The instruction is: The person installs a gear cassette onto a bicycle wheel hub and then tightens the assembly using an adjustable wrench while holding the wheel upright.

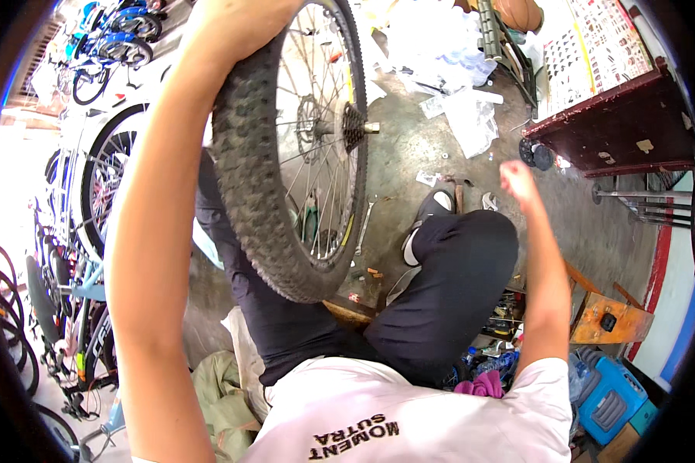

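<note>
A bicycle wheel [239, 154] with a thick knobby black tyre stands upright between my legs, tilted a little. My left hand [243, 27] grips the top of its tyre at the upper edge of the view; the fingertips are hidden. On the wheel's right side the cassette [353, 128] and the axle end show, facing my right. My right hand [519, 185] is raised above my right knee, apart from the wheel. Its fingers are curled into a slightly blurred fist, and whatever may be inside is hidden.
Through the spokes, green-handled pliers [310, 220] show on the floor, with a spanner [365, 224] beside the wheel. A hammer [459, 197] lies by my right shoe. Plastic bags [471, 127] spread ahead, bicycles [104, 177] crowd the left, and a blue case [610, 397] sits at lower right.
</note>
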Motion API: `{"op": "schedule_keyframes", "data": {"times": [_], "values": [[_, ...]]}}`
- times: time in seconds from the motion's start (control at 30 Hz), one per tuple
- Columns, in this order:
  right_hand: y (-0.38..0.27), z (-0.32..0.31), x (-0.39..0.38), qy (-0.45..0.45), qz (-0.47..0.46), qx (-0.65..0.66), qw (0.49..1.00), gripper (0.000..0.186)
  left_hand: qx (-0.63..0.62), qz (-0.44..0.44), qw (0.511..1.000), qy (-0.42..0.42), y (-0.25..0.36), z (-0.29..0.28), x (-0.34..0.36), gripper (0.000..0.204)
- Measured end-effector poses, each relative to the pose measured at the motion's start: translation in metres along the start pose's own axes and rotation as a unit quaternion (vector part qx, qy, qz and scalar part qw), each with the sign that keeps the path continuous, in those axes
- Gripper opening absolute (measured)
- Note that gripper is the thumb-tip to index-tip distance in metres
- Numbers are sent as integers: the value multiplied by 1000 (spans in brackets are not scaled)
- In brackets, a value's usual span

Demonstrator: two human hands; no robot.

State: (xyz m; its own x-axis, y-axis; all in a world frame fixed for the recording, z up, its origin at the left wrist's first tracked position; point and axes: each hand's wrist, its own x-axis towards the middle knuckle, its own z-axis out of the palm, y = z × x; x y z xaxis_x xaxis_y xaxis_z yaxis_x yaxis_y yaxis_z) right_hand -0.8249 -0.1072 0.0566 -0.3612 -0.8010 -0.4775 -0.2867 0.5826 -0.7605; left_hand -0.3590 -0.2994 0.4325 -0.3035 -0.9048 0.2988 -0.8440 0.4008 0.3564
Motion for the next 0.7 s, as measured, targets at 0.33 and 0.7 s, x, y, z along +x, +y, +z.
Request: {"op": "schedule_keyframes", "data": {"times": [0.33, 0.7], "values": [[-254, 91, -16, -93, -270, -84, 955, 43, 3, -15, 1000, -9, 19, -4, -9, 25], [-236, 146, -5, -223, -339, -345, 847, 51, -7, -50, 999, 6, 31, -19, -35, 23]]}}
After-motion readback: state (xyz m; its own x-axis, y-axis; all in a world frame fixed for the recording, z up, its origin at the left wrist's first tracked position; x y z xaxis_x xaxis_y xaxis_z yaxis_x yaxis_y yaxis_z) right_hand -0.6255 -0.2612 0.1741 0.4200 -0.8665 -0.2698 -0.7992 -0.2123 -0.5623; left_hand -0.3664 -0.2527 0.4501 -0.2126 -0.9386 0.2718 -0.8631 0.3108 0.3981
